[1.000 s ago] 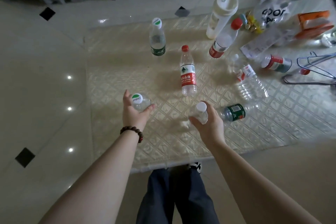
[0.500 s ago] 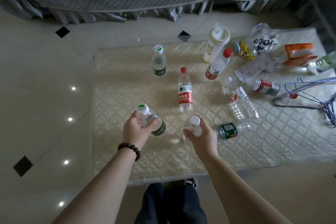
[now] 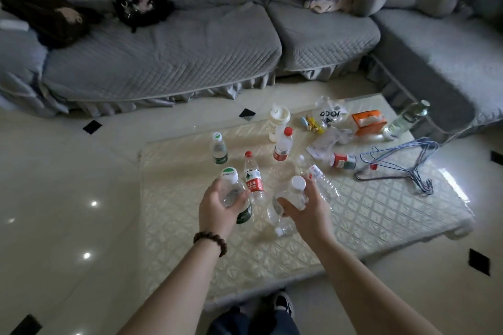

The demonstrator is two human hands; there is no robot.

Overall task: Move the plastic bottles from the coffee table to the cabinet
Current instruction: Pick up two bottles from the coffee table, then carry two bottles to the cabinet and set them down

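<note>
Two bottles are lifted at the centre of the frame: the left hand [image 3: 217, 205] has its grip curled round a green-capped bottle [image 3: 233, 193], and the right hand [image 3: 309, 208] has its grip wrapped round a white-capped clear bottle [image 3: 295, 193]. Below the right hand another clear bottle [image 3: 280, 221] shows; whether it is held cannot be told. On the worktop [image 3: 381, 212] behind stand a red-labelled bottle [image 3: 253, 177] and a green-labelled bottle [image 3: 218, 148]. Wire hangers [image 3: 402, 166] lie at right.
</note>
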